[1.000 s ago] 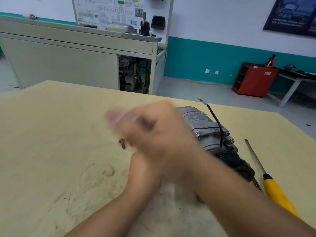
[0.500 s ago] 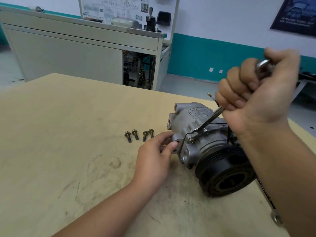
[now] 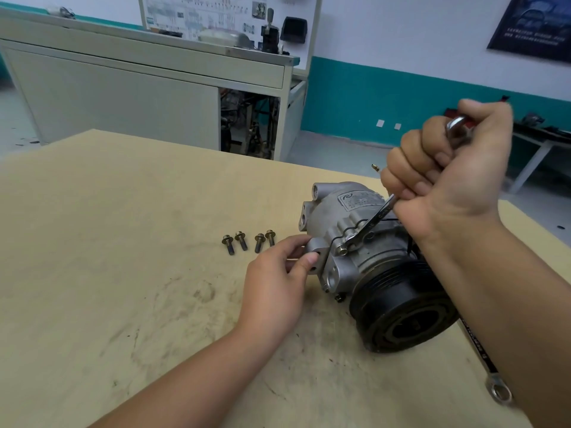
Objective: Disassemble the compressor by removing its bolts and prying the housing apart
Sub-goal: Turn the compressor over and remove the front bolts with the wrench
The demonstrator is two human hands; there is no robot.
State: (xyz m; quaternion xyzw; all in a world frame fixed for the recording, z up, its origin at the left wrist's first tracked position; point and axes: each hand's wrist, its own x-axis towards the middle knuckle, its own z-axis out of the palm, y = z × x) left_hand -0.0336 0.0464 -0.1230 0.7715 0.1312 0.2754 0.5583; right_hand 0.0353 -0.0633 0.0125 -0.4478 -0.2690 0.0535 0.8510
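While it lay on its side right of the frame's centre on the tan table (image 3: pixel 123 242), the compressor (image 3: pixel 355 230) showed a grey cast housing, a black grooved pulley (image 3: pixel 401 307) and a label (image 3: pixel 360 200) too blurred to read. The left hand (image 3: pixel 278 282) pinched its mounting ear (image 3: pixel 319 250); the right hand (image 3: pixel 448 168) gripped a wrench (image 3: pixel 369 223) set on a bolt (image 3: pixel 342 250).
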